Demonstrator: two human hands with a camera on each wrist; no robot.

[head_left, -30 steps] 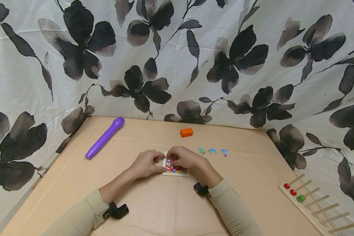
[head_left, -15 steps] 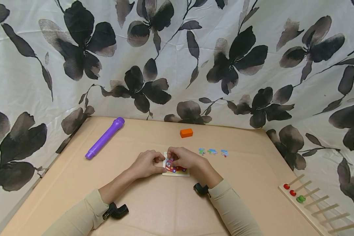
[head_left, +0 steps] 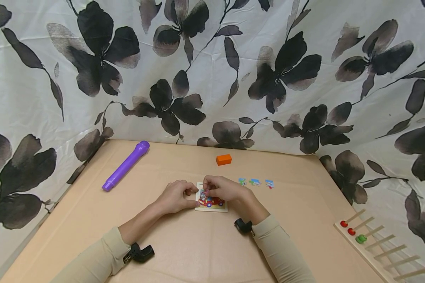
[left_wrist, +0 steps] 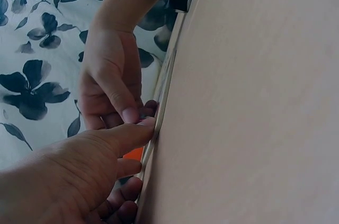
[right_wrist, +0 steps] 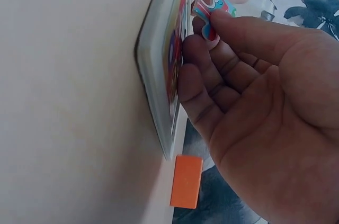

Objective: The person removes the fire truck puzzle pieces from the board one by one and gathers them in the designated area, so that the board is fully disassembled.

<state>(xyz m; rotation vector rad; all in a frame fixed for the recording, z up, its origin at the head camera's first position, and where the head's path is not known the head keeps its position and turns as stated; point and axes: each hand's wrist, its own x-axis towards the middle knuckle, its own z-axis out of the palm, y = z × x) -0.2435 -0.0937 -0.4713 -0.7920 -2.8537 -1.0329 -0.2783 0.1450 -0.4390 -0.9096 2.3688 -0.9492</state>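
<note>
A small puzzle board [head_left: 215,209] with a red car picture and pale rim lies on the table. My left hand [head_left: 177,196] holds its left edge, thumb near the lower corner and fingers curled higher up. Above the board, my right hand [head_left: 224,188] pinches a puzzle piece [right_wrist: 216,2] between thumb and fingers. In the right wrist view this piece is tilted, blue, white and red, and apart from the picture at its upper end. Its other fingers are close against the board's face. The hand hides part of the board's top in the head view.
Several small loose puzzle pieces [head_left: 255,182] lie in a row right of the board. An orange block [head_left: 224,159] sits behind it. A purple stick [head_left: 126,166] lies at left. A wooden peg rack [head_left: 379,249] with red and green beads stands at front right.
My right hand has lifted and shifted slightly right with the puzzle piece, showing more of the car picture. The left hand has stayed in place.
</note>
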